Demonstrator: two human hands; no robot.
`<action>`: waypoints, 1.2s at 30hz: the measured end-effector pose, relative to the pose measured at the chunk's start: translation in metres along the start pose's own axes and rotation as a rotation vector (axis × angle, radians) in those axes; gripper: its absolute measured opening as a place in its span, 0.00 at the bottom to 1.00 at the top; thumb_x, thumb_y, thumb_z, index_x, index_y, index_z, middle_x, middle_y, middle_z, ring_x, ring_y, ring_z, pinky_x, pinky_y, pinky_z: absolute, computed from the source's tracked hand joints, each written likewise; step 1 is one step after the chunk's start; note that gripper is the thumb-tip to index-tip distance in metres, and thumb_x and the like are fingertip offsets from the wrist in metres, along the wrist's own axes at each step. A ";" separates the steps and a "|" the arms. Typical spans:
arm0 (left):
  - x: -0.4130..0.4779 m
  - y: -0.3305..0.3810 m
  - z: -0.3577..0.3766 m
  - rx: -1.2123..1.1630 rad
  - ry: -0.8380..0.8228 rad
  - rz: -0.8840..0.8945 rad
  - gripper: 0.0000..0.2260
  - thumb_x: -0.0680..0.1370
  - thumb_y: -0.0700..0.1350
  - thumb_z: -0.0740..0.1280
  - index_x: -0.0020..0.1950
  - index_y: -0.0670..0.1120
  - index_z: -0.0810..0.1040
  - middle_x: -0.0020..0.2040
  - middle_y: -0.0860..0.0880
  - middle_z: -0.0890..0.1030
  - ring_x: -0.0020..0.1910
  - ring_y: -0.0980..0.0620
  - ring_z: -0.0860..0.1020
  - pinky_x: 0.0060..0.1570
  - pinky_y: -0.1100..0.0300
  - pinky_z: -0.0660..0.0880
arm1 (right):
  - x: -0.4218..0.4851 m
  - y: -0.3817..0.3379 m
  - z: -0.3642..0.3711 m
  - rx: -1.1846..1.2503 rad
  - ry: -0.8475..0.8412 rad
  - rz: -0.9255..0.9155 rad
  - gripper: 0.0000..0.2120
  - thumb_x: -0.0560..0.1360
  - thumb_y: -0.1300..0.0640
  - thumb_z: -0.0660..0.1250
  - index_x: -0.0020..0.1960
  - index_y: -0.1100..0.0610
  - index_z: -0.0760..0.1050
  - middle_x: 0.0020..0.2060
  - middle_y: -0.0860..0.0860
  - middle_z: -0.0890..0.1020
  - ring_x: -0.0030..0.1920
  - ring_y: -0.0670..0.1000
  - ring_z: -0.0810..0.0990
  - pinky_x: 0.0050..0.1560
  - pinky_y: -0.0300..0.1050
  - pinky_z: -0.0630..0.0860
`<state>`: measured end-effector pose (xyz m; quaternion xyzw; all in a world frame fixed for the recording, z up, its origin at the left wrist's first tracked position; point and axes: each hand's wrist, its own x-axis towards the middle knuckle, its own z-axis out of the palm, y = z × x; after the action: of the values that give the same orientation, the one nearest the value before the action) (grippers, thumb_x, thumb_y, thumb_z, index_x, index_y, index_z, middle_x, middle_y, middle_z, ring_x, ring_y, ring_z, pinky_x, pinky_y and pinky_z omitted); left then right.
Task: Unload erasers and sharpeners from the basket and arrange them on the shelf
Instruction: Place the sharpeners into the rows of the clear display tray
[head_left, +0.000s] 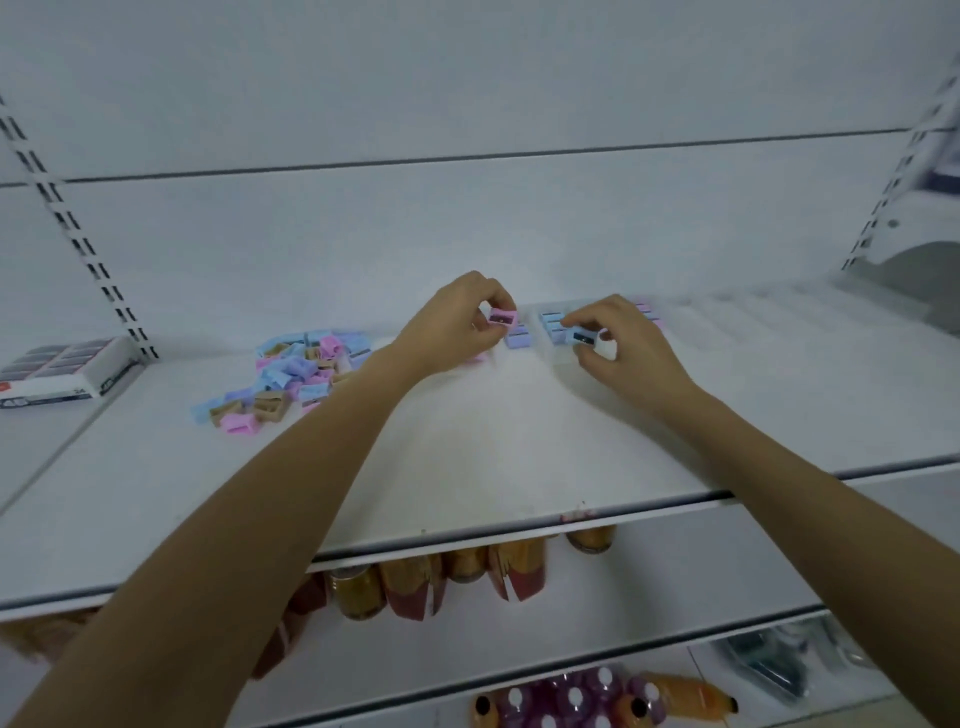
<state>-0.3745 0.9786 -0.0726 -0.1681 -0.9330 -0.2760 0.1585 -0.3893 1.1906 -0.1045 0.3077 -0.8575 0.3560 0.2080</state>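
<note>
Left hand: the left hand (457, 322) reaches over the shelf (467, 447) and pinches a pink sharpener (503, 317) between thumb and fingertips, lifted just above the shelf surface.
Right hand: the right hand (618, 343) grips a blue sharpener (584, 338) at its fingertips, just beside the arranged rows.
Arranged rows: small blue and purple sharpeners (551, 325) lie side by side in short columns near the back of the shelf, between and behind the two hands; further pink ones (647, 309) continue to the right, partly hidden by the right hand.
Loose pile: a heap of sharpeners (291, 374) in pink, blue, purple and tan lies unsorted on the shelf, left of the left forearm and well apart from the rows.
Box: a white box of dark erasers (62, 366) rests at the far left, on the neighbouring shelf section.
Lower shelves: bottles and cartons (441, 577) stand beneath the working shelf; coloured bottles (571, 701) sit lower still.
Basket: cannot be made out in this view.
</note>
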 end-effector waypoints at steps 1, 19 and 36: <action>0.004 -0.001 0.000 0.003 0.002 0.011 0.06 0.75 0.43 0.67 0.51 0.46 0.76 0.49 0.50 0.74 0.32 0.63 0.74 0.37 0.72 0.70 | 0.001 0.003 -0.002 0.017 0.021 0.032 0.12 0.70 0.69 0.66 0.53 0.61 0.77 0.47 0.54 0.76 0.45 0.47 0.73 0.45 0.29 0.66; 0.041 0.013 0.021 -0.105 0.246 -0.104 0.08 0.78 0.41 0.62 0.57 0.43 0.72 0.46 0.51 0.75 0.31 0.58 0.71 0.37 0.72 0.68 | 0.067 0.043 -0.002 -0.026 -0.098 -0.190 0.14 0.72 0.71 0.63 0.56 0.64 0.76 0.59 0.59 0.73 0.46 0.48 0.74 0.52 0.37 0.71; 0.017 0.013 0.044 0.238 0.198 -0.144 0.14 0.78 0.53 0.60 0.55 0.45 0.76 0.46 0.49 0.79 0.42 0.51 0.74 0.43 0.59 0.69 | 0.054 0.054 -0.006 0.048 -0.140 -0.212 0.14 0.74 0.60 0.67 0.59 0.62 0.76 0.49 0.57 0.76 0.44 0.50 0.76 0.51 0.46 0.74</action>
<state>-0.3932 1.0180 -0.0951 -0.0529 -0.9485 -0.1895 0.2484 -0.4642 1.2045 -0.0955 0.4255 -0.8239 0.3300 0.1769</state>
